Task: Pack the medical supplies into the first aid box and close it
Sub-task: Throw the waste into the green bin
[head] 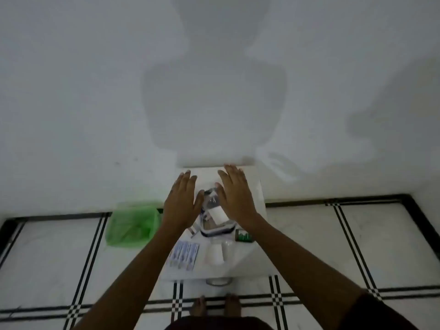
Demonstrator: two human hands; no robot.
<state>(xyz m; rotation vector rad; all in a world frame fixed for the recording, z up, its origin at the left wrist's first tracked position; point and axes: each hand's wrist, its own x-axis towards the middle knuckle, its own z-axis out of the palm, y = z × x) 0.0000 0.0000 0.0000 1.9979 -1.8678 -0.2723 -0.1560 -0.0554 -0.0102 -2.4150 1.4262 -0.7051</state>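
Both hands are stretched out flat, palms down, over a small white worktop that stands against the wall. The left hand has its grip spread and holds nothing; the right hand is likewise spread and empty. Between and beneath them sits the first aid box, open, with a white packet inside. Nearer lie strips of plasters, a white cup and a green packet. A green plastic bag rests on the floor to the left.
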